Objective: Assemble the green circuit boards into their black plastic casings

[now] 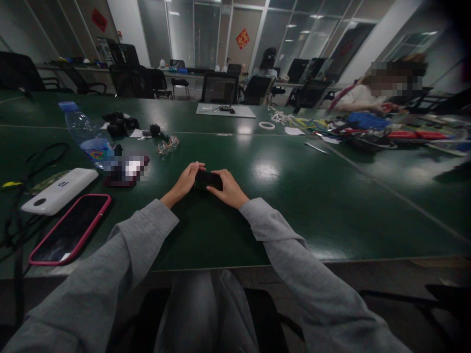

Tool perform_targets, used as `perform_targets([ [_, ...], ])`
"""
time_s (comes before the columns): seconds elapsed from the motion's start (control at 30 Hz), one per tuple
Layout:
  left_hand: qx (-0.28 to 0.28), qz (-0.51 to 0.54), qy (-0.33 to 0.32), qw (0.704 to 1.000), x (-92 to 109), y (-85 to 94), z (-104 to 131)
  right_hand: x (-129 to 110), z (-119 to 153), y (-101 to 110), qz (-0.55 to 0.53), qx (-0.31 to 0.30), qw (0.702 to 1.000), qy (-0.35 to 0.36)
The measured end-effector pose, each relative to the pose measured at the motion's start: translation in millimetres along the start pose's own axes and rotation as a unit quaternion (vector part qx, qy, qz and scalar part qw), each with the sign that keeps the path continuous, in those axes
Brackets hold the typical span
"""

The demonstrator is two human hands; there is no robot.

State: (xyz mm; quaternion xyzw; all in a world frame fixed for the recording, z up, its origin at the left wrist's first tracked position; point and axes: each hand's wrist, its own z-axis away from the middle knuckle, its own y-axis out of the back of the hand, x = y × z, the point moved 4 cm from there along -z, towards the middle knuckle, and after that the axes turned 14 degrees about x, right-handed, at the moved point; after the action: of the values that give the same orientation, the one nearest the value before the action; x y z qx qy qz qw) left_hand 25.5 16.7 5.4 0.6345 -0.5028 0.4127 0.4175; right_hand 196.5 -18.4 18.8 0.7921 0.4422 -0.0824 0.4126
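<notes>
A small black box-shaped object [209, 180], its exact kind too dark to make out, is held low over the green table [221, 230] between both hands. My left hand [187, 180] closes against its left end, fingers reaching over the far corner. My right hand [228, 189] grips its right end, with the thumb along the near side and fingers behind. I cannot tell whether the object touches the tabletop. Both sleeves are grey.
Left of my arms are a pink-cased phone [71, 228], a white power bank [61, 191], black cables [16, 215], a plastic bottle [86, 135] and eyeglasses [168, 145]. A grey board [226, 111] lies ahead. Cables and tools [368, 127] cover the right, where another person [355, 98] sits.
</notes>
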Motion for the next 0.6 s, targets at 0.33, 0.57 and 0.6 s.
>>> perform_targets([
  [0.33,-0.006,-0.055,0.000,0.998,0.5,-0.7,0.6,-2.0,-4.7,7.8,0.058,0.038,0.997,0.033],
  [0.57,-0.071,0.015,-0.001,0.997,3.3,1.6,-1.9,-3.8,-6.9,13.1,0.070,0.036,0.996,0.036],
  [0.6,-0.079,0.019,0.002,0.997,5.5,3.5,-2.0,-4.6,-7.1,14.1,0.065,0.038,0.997,0.033],
])
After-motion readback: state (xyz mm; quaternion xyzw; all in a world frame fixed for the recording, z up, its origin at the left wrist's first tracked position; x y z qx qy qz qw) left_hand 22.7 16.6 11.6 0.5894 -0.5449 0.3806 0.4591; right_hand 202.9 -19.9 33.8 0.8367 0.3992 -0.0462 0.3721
